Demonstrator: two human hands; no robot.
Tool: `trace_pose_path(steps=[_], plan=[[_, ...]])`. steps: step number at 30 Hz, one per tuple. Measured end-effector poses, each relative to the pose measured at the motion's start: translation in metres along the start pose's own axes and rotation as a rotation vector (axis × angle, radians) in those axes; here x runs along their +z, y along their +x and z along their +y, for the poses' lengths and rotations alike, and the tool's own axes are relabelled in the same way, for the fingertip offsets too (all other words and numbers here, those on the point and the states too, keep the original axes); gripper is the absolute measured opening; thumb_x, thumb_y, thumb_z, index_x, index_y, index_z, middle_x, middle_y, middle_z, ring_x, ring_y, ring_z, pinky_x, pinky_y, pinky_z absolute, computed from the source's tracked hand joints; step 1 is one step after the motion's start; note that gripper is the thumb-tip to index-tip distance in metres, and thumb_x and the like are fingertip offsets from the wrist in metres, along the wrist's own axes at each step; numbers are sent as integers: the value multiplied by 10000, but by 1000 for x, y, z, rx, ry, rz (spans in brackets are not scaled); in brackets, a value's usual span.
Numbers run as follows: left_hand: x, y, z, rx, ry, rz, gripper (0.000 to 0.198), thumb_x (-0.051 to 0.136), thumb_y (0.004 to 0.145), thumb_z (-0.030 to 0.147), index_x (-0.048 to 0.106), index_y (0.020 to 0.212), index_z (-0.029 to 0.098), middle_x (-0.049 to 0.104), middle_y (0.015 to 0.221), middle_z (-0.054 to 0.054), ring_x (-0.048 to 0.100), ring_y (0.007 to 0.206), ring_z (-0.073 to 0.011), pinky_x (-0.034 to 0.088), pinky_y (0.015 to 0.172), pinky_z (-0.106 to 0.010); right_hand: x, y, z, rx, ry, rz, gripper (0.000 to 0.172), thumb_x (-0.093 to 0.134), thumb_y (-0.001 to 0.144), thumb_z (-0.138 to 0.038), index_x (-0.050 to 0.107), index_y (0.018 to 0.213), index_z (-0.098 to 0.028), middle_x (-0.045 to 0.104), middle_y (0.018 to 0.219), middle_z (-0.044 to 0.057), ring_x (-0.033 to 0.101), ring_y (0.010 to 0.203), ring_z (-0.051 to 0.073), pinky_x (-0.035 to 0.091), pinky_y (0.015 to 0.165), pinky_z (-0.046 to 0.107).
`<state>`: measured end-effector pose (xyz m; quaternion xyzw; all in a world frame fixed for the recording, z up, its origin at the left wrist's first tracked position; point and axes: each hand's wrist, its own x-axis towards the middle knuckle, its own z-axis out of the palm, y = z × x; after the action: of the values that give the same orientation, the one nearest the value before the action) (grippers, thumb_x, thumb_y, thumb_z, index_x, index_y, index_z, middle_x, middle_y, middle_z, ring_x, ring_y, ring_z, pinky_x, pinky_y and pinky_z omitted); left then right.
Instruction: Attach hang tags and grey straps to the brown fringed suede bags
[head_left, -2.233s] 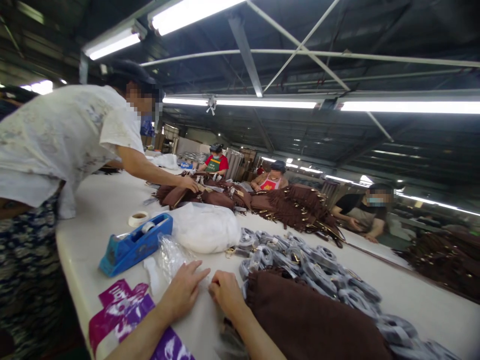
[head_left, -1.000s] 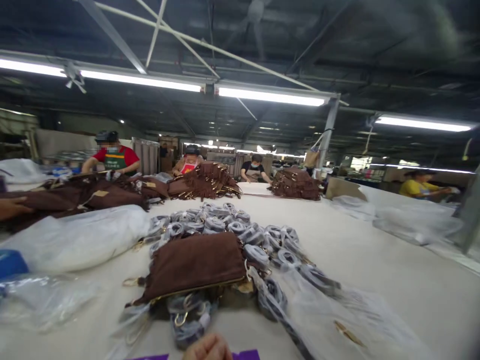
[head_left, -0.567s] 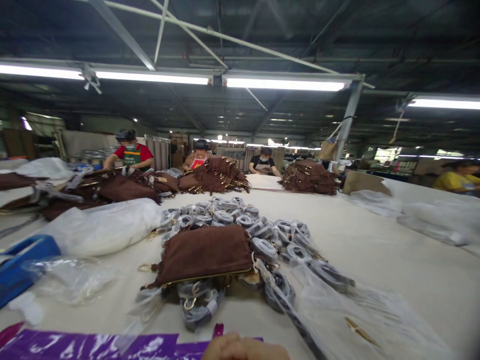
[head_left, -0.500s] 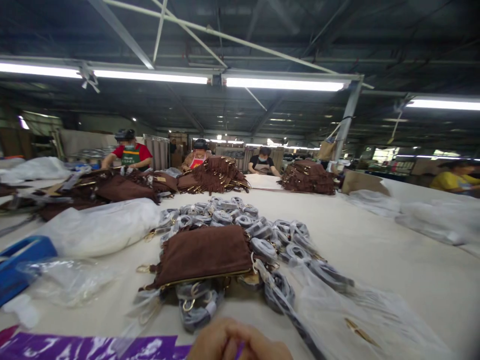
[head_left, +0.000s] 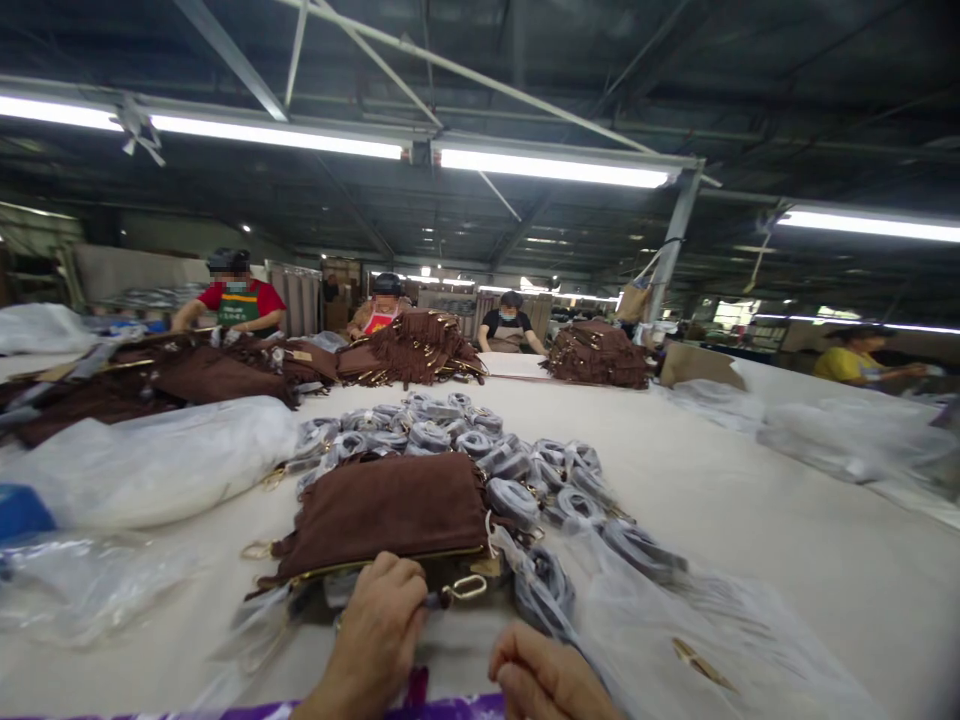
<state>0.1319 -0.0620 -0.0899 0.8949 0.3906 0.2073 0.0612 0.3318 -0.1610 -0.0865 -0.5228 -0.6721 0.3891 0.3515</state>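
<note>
My left hand (head_left: 381, 622) is closed over a plastic-wrapped grey strap at the front edge of a brown bag, hiding most of it. The strap's gold clasp (head_left: 466, 588) sticks out to the right of the fingers. The brown bag (head_left: 394, 505) has fringed sides and a gold zip along its near edge, and rests among the coiled straps. Lower right, my right hand (head_left: 551, 675) has its fingers bent together; whatever is in them, if anything, is hidden. Behind the bag lie many wrapped strap coils (head_left: 512, 503).
A purple printed sheet (head_left: 457, 708) lies along the near edge. Clear plastic (head_left: 97, 590) and a stuffed white bag (head_left: 165, 460) are at left, thin plastic film (head_left: 675, 620) at right. Piles of brown bags (head_left: 596, 355) stand farther back, with several co-workers (head_left: 241, 300) beyond.
My hands, together at the bottom edge before, have separated. The left has moved up to the strap in front of the bag; the clasp has shifted right. The view has turned slightly right.
</note>
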Motion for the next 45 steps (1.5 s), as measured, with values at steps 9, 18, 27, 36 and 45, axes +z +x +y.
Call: trace_pose_path(steps=[9, 18, 27, 36, 45], plan=[[-6, -10, -21, 167, -128, 29, 279, 458, 873, 98, 612, 1088, 185, 645, 1126, -91, 569, 1028, -193, 470, 909, -286, 6, 41, 26, 200, 373, -69, 710, 504, 669, -864, 491, 898, -192, 606, 621, -6, 499, 493, 87, 341, 485, 177], [-61, -34, -117, -242, 260, -115, 515, 393, 755, 13, 568, 1213, 170, 554, 1297, -140, 527, 1189, -269, 443, 991, -413, 7, 54, 10, 97, 210, -83, 433, 487, 849, -619, 488, 801, -189, 652, 803, 32, 501, 482, 75, 307, 433, 187], [-82, -27, -105, -229, 44, -81, 125, 452, 864, 210, 573, 835, 215, 623, 953, -44, 586, 923, -214, 448, 816, -332, 24, 85, -30, -158, -128, 56, 171, 479, 877, -250, 542, 725, -201, 647, 1062, 70, 584, 1015, 216, 404, 887, 320], [-67, 15, -92, -224, -173, 206, 209, 336, 895, 221, 497, 761, 209, 586, 861, -47, 569, 844, -201, 443, 783, -326, 26, 107, -43, -270, -366, 120, 180, 428, 922, -172, 553, 795, -201, 600, 1235, 110, 496, 1231, 228, 356, 1018, 346], [-69, 27, -113, -408, -373, 251, 185, 318, 865, 309, 423, 731, 237, 564, 727, 3, 556, 735, -195, 423, 717, -312, 36, 124, -40, -262, -450, 23, 171, 438, 891, -137, 549, 775, -193, 631, 874, 45, 573, 857, 181, 404, 765, 279]])
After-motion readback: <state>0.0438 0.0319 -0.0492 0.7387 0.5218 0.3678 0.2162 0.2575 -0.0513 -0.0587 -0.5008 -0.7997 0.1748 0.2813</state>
